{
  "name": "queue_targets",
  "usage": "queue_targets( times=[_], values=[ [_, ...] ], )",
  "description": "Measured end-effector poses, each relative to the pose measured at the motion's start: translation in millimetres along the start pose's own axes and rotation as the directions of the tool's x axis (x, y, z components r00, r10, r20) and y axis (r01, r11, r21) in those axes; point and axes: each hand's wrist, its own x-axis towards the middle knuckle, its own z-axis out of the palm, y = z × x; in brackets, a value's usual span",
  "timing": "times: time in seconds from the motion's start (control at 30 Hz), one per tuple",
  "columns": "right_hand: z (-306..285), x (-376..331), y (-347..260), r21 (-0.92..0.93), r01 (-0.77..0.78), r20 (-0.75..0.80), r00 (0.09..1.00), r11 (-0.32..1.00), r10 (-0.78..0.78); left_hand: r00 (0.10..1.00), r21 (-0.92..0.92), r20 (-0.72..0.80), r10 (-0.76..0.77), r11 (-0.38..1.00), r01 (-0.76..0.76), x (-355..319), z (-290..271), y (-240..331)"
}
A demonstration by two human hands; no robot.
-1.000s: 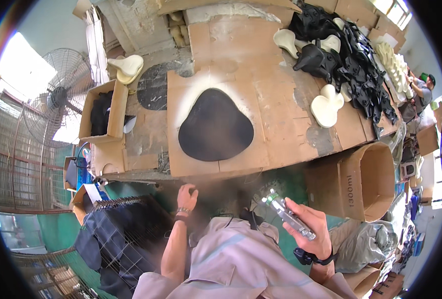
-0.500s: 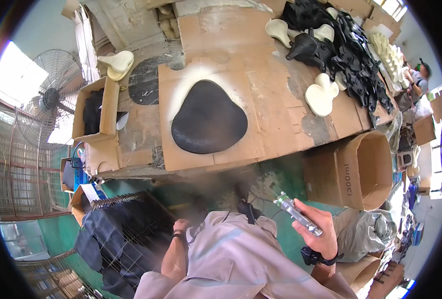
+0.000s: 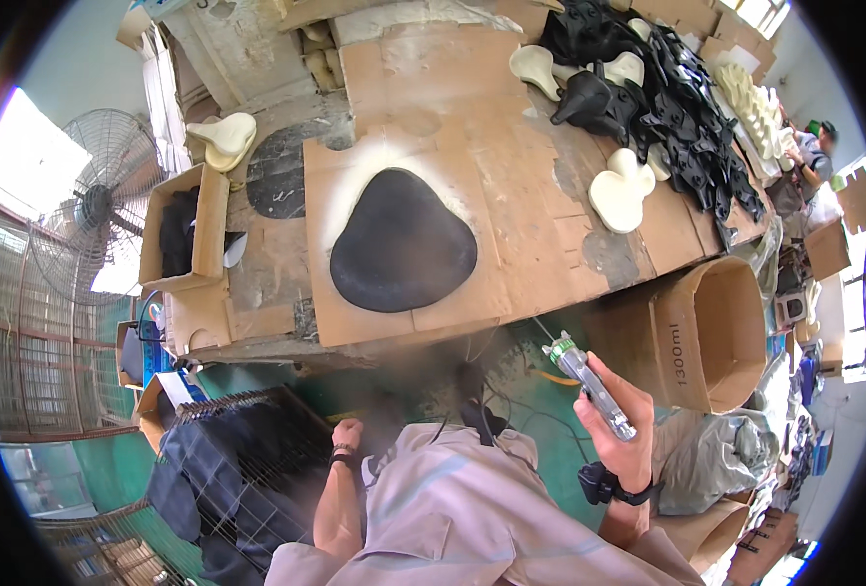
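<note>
My right hand [image 3: 620, 420] grips a metal spray gun [image 3: 594, 386] with a green collar, its nozzle end toward the table's front edge. My left hand [image 3: 348, 433] hangs low beside my body, near the wire crate, its fingers curled with nothing seen in them. On a cardboard sheet [image 3: 457, 303] across the table lies a black, rounded-triangular saddle cover piece [image 3: 403, 244], wide end toward me. Pale overspray rings its narrow far end. Neither hand touches the piece.
Black saddle covers [image 3: 687, 127] and cream saddle foams [image 3: 620, 195] fill the table's right side. More foams [image 3: 223, 137] and a box [image 3: 208, 225] are at left. A tall carton [image 3: 638, 337] stands right; a wire crate [image 3: 247, 459] holds dark sheets. A fan [image 3: 96, 205] stands far left.
My right hand with the spray gun has moved slightly away from me, toward the table edge. The view has shifted a little. My left hand stays low by my side.
</note>
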Motion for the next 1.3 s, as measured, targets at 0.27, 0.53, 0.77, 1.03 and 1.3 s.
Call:
queue_targets(
  times=[0.27,0.53,0.77,1.03,1.3],
  values=[
    [10,10,-10,-0.036,0.04,0.044,0.998,0.999,-0.038,0.988,-0.008,0.107,-0.108,0.994,0.11,-20,7,-6],
    [1,-5,-14,-0.047,-0.007,0.224,0.975,0.999,0.017,0.947,-0.058,0.261,-0.189,0.976,0.21,-18,25,-54],
    [5,-6,-25,-0.036,-0.05,0.263,0.963,0.998,0.058,0.991,-0.069,0.071,-0.112,0.991,0.117,-15,24,-39],
    [14,0,-24,-0.009,-0.024,0.097,0.995,1.0,0.025,0.994,-0.107,0.096,-0.057,0.992,0.067,1,18,-12],
    [-4,-17,-24,-0.072,-0.069,0.278,0.957,0.995,0.087,0.987,-0.007,0.129,-0.094,0.995,0.095,1,23,-22]
  ],
)
